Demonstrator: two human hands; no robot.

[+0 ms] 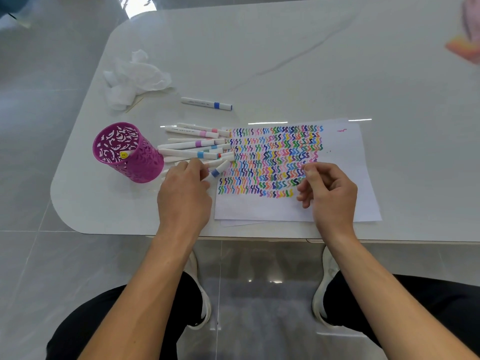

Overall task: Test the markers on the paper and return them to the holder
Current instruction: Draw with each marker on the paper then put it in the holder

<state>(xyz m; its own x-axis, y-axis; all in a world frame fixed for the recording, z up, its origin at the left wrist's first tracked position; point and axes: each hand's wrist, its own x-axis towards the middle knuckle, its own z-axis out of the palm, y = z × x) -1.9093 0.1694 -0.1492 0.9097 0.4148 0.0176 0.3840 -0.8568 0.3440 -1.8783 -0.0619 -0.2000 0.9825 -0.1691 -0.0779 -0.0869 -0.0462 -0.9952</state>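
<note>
A purple perforated holder [145,165] stands at the table's left, with one yellow-ended marker [124,154] inside it. Several white markers [192,145] with coloured bands lie in a pile between the holder and the paper [272,209]. The paper is covered with rows of coloured squiggles. My left hand [184,196] reaches into the near end of the pile, and its fingertips pinch a blue-banded marker [217,170] that points toward the paper. My right hand [328,189] hovers over the paper's right half, fingers loosely curled and holding nothing.
One blue-banded marker [206,103] lies alone behind the pile. Crumpled white tissue [135,79] and a thin stick sit at the far left. A blurred hand [467,40] of another person with something orange shows at the top right. The table's near edge [259,239] runs below my wrists.
</note>
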